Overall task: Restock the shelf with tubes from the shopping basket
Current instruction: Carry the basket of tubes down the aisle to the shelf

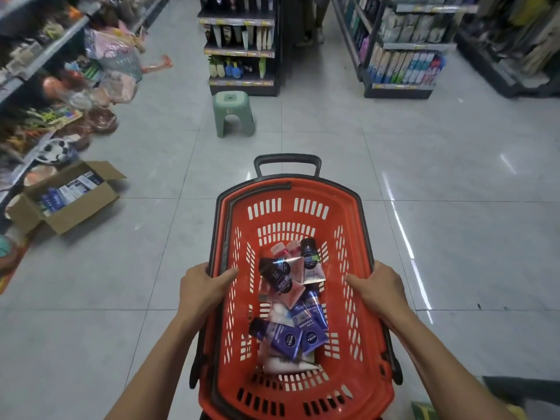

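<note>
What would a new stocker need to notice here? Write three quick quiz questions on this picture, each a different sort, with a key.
1. True or false: both hands grip the rim of the red basket.
2. Multiple choice: what stands on the floor between the basket and the end shelf? A) a ladder B) a green stool C) a bucket
3. Short answer: where do the tubes lie at this moment?

Key
1. True: the left hand holds the left rim and the right hand holds the right rim.
2. B
3. All loose on the basket's bottom; none is in either hand.
</note>
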